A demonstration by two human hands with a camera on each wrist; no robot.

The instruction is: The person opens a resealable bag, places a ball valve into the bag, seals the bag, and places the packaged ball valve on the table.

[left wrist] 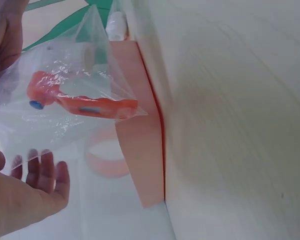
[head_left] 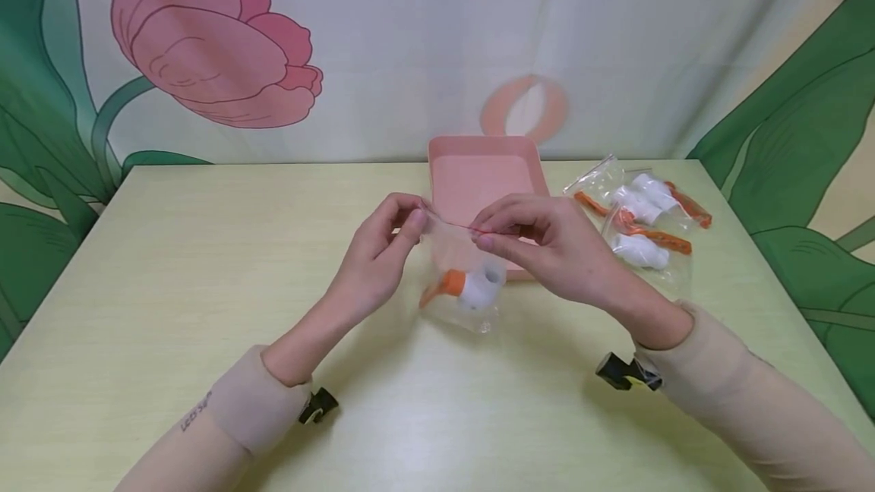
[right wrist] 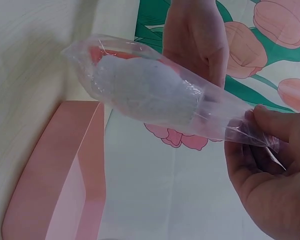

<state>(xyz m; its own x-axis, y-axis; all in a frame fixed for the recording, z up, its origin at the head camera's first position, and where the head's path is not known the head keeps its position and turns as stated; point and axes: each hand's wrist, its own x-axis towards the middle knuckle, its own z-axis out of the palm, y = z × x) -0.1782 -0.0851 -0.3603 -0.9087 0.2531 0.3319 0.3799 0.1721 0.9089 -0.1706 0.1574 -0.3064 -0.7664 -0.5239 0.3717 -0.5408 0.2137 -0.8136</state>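
A clear zip bag [head_left: 447,315] with a red seal line hangs between my hands, above the table in front of the pink tray [head_left: 485,173]. Inside it are a white rounded part [head_left: 480,288] and an orange part [left wrist: 97,106] with a long arm; their exact kind is unclear. My left hand [head_left: 376,257] pinches the bag's upper left corner between thumb and index finger. At the upper right, the right hand [head_left: 557,249] grips the bag's top edge with thumb and fingers, also seen close up in the right wrist view.
Several similar clear bags [head_left: 642,222] with white and orange parts lie right of the tray. The pale wooden table [head_left: 205,264] meets a curtain [head_left: 383,59] printed with flowers at its back edge.
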